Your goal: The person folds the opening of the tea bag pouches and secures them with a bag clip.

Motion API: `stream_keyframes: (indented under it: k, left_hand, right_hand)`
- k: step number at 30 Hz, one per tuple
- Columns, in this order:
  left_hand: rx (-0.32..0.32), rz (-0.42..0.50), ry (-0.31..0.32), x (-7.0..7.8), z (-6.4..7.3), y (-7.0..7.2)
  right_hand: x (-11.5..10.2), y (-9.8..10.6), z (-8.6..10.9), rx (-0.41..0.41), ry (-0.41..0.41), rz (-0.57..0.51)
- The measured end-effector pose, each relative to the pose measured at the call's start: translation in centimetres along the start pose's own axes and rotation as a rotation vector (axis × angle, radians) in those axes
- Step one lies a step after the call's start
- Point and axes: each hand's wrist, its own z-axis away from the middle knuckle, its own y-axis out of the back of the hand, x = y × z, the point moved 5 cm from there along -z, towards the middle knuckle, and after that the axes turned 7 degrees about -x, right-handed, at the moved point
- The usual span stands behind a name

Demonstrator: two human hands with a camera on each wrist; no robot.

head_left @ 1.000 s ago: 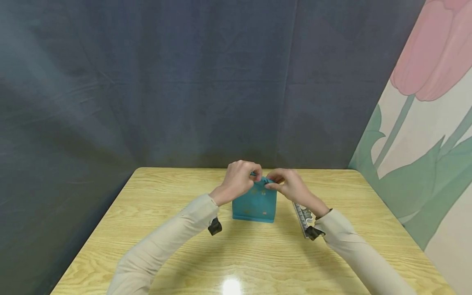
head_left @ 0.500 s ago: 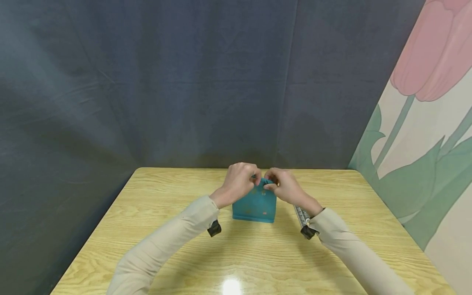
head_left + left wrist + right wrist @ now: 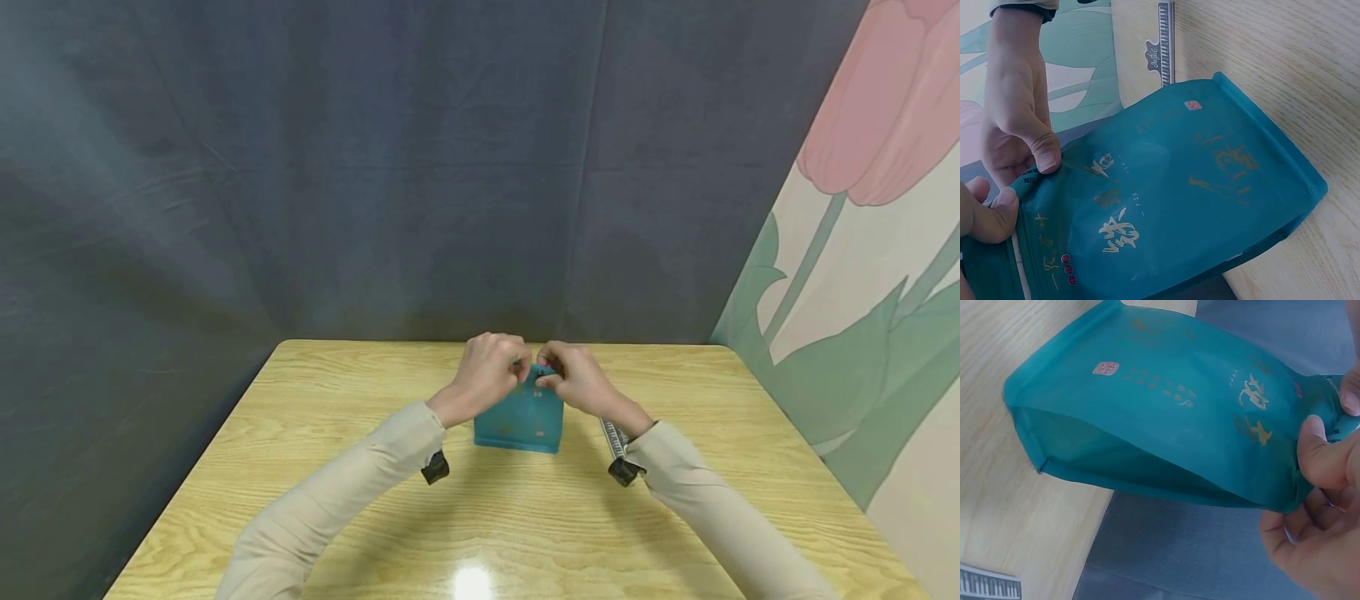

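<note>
A teal pouch (image 3: 517,423) with a flat-bottomed shape stands upright on the table, printed with gold and white characters in the left wrist view. My left hand (image 3: 489,368) pinches its top edge on the left between curled fingers and thumb. On the right of the same edge, my right hand (image 3: 581,379) pinches the pouch (image 3: 1166,406), the thumb (image 3: 1325,456) on the printed face. A pale strip runs along the top near the left thumb (image 3: 999,215). Whether the mouth is parted cannot be told; the fingers cover much of it.
A flat strip with a piano-key print (image 3: 615,439), ruler-like, lies right of the pouch, partly under the right wrist. The wooden table (image 3: 360,517) ends at a dark curtain (image 3: 420,208) behind. A tulip-painted wall (image 3: 847,350) stands at the right.
My right hand has shifted slightly left along the pouch's top edge, its fingers drawn in closer. The left hand has dipped slightly. The pouch stays about where it was.
</note>
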Motion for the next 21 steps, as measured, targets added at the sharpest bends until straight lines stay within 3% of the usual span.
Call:
stream_keyframes:
  k: [9, 21]
  left_hand:
    - [0.032, -0.017, -0.019, 0.08, 0.04, 0.04]
    - [-0.024, 0.003, 0.029, -0.35, 0.27, 0.19]
  right_hand:
    - [-0.40, -0.10, 0.24, 0.062, 0.060, 0.080]
    - [-0.85, 0.23, 0.36, 0.108, 0.077, 0.084]
